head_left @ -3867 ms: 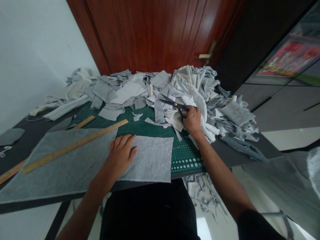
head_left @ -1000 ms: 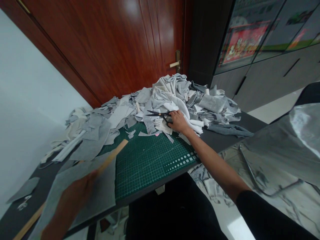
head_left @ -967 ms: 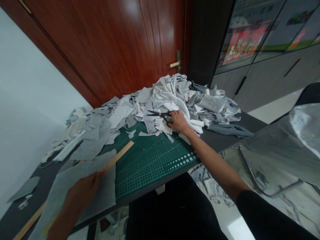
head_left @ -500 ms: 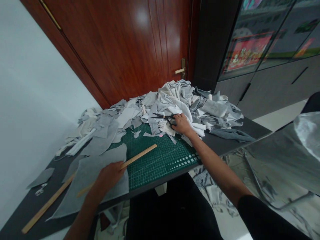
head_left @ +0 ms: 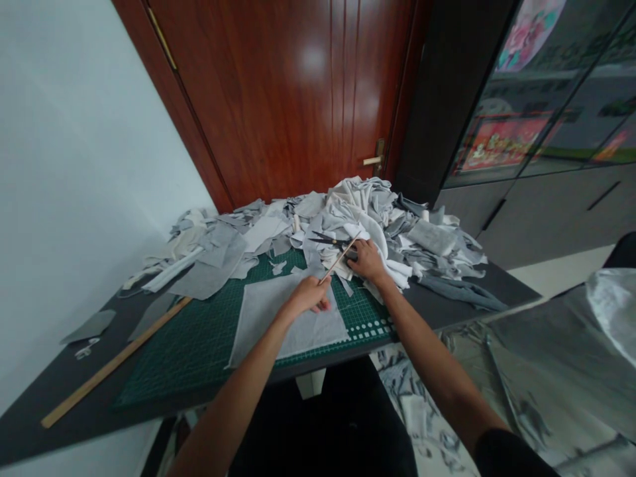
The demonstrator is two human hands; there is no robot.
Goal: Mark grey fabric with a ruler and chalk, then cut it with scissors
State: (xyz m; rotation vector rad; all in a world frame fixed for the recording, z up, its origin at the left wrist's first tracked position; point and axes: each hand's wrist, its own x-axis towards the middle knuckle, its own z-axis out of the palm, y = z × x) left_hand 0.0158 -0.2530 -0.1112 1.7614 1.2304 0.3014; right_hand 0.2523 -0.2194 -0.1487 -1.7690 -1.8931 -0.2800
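Observation:
My left hand (head_left: 312,295) is closed around a thin wooden ruler (head_left: 340,258), which shows nearly edge-on and tilts up to the right. Beneath this hand lies a grey piece of cloth (head_left: 265,315), spread over the green cutting mat (head_left: 191,354); whether my fingers also pinch the cloth I cannot tell. With my right hand (head_left: 368,260) I grip the handles of black scissors (head_left: 325,240). Their blades point left, slightly parted, over the near side of the cloth heap.
A heap of grey and white cloth scraps (head_left: 355,202) runs along the back of the dark table (head_left: 69,381). Another wooden strip (head_left: 116,363) and a small metallic item (head_left: 87,348) lie at the left. Behind stands a red-brown door (head_left: 278,112); more scraps (head_left: 415,411) are on the floor.
My left hand has moved right with the ruler, turning it edge-on. The grey cloth has shifted right across the mat, baring the mat's left part. My right hand stays at the scissors.

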